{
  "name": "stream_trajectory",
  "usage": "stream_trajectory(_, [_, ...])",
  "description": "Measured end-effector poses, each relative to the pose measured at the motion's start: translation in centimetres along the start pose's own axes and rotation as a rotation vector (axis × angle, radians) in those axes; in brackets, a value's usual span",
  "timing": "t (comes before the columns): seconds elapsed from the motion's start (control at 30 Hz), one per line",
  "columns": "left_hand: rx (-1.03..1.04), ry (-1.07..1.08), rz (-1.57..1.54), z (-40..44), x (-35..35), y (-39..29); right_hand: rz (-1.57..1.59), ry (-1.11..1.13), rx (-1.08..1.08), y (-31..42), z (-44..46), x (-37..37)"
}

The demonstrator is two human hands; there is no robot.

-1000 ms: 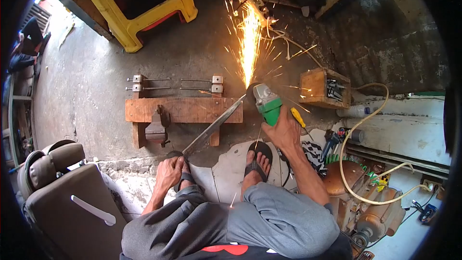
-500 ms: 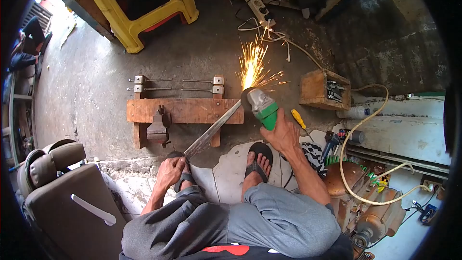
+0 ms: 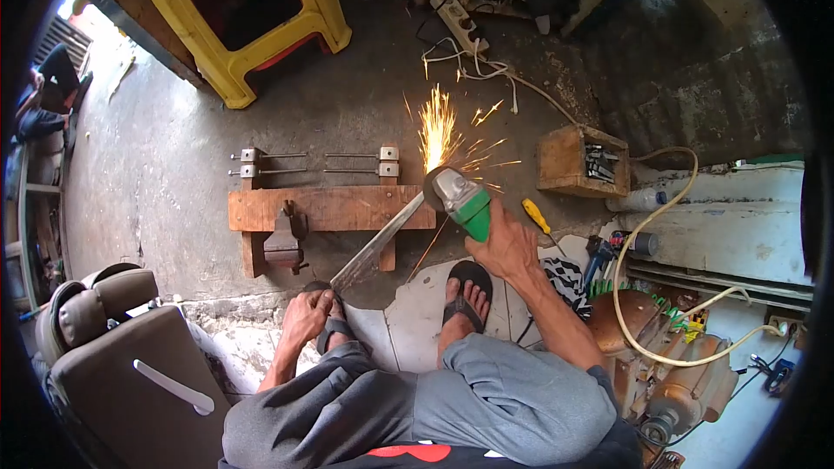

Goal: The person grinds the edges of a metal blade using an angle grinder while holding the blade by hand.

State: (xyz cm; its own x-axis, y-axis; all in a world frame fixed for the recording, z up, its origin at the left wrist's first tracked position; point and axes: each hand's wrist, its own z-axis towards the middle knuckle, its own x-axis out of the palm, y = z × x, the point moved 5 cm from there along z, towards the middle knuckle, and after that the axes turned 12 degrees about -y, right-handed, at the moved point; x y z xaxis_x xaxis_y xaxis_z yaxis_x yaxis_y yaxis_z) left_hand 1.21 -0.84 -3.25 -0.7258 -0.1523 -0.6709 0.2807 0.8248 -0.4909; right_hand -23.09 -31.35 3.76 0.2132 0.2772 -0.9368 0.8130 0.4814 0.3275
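Observation:
My right hand point(image 3: 506, 247) is wrapped round the green body of an angle grinder point(image 3: 469, 210). Its disc touches the far end of a long, flat metal bar point(image 3: 379, 241), and bright sparks point(image 3: 436, 128) spray away over the floor. Down by my left foot, my left hand point(image 3: 307, 317) is closed on the bar's near end. The bar slants across the right part of a low wooden bench point(image 3: 347, 208). A small vise point(image 3: 285, 241) is mounted on the bench's left part.
A yellow stool point(image 3: 317, 22) stands at the back left. Back right are a power strip point(image 3: 456, 22) and a wooden box point(image 3: 569, 161) of metal pieces. A yellow-handled screwdriver point(image 3: 537, 215) lies right of the grinder. A folded seat point(image 3: 130, 365) is at left; a person point(image 3: 52, 95) sits far left.
The grinder and the bar's far end have shifted slightly left and toward me. The sparks have moved left with them, with some now scattering to the right. Both hands keep their hold.

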Motion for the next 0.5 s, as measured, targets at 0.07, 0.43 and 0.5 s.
stream_trajectory(0.07, [0.069,-0.050,0.028,-0.2,-0.3,-0.2,0.007,-0.009,0.043,0.4,0.3,0.1])
stream_trajectory(0.43, [0.085,-0.058,0.086,-0.5,-0.8,-1.3,0.013,-0.076,0.047,0.6,0.8,0.4])
stream_trajectory(0.5, [0.107,-0.084,0.075,-0.5,-0.7,-1.3,-0.034,-0.073,0.099,0.6,1.2,-0.1])
